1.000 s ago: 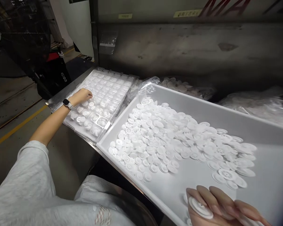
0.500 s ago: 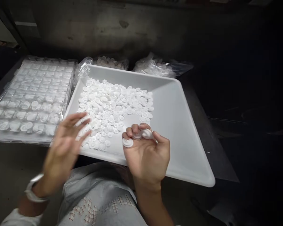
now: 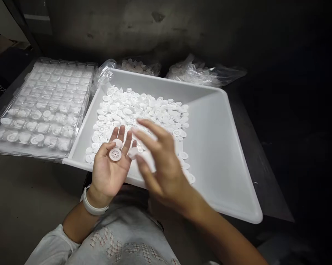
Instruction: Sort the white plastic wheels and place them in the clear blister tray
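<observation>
My left hand [image 3: 110, 173] is turned palm up over the near edge of the white tray [image 3: 240, 158]. Its thumb presses a small spoked white plastic wheel [image 3: 115, 154] against the fingers, and another white disc [image 3: 117, 144] lies behind that wheel. My right hand [image 3: 166, 167], blurred by motion, is beside it with fingers apart. A smeared white piece [image 3: 133, 153] shows between the right thumb tip and the left fingers; which hand bears it, I cannot tell. Many similar white wheels [image 3: 140, 106] are heaped in the tray's left part.
To the left, a clear plastic compartment tray [image 3: 52, 99] holds white pieces in its pockets. Behind the white tray are a clear bag of white parts [image 3: 139, 67] and a second clear bag [image 3: 193, 73]. A dark wall [image 3: 127, 29] rises at the back.
My left hand has moved right and turned palm up, now with wheels in it. My right hand, which had discs among its curled fingers, has opened out beside it. The view has shifted slightly.
</observation>
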`<move>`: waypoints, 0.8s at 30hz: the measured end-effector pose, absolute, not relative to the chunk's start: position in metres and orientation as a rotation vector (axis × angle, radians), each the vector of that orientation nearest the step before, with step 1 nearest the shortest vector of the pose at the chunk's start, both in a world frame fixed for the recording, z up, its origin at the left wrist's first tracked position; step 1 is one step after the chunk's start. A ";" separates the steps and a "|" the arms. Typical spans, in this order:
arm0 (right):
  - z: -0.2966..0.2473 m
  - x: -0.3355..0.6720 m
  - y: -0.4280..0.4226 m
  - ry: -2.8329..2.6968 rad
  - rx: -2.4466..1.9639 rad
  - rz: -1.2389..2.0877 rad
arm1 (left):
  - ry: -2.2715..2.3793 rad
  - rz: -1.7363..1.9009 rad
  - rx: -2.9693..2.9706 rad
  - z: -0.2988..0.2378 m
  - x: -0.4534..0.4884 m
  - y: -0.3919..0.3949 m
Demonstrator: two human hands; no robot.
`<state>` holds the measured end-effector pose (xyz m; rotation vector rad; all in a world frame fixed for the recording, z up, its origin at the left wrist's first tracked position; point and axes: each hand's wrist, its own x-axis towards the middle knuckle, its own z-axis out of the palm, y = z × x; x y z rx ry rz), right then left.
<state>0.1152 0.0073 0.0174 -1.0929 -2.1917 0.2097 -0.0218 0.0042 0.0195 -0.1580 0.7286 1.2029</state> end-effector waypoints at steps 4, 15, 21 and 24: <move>-0.008 0.161 0.038 -2.368 -1.514 0.422 | 0.672 1.311 -0.184 0.015 -0.023 0.008; -0.068 0.177 0.052 -2.538 -1.497 0.784 | 0.715 1.330 -0.206 0.011 -0.030 0.016; -0.009 0.167 0.035 -2.331 -1.134 0.529 | 0.695 1.271 -0.207 0.014 -0.027 0.018; 0.021 0.149 0.023 -2.257 -1.001 0.281 | 0.696 1.229 -0.292 0.015 -0.018 0.016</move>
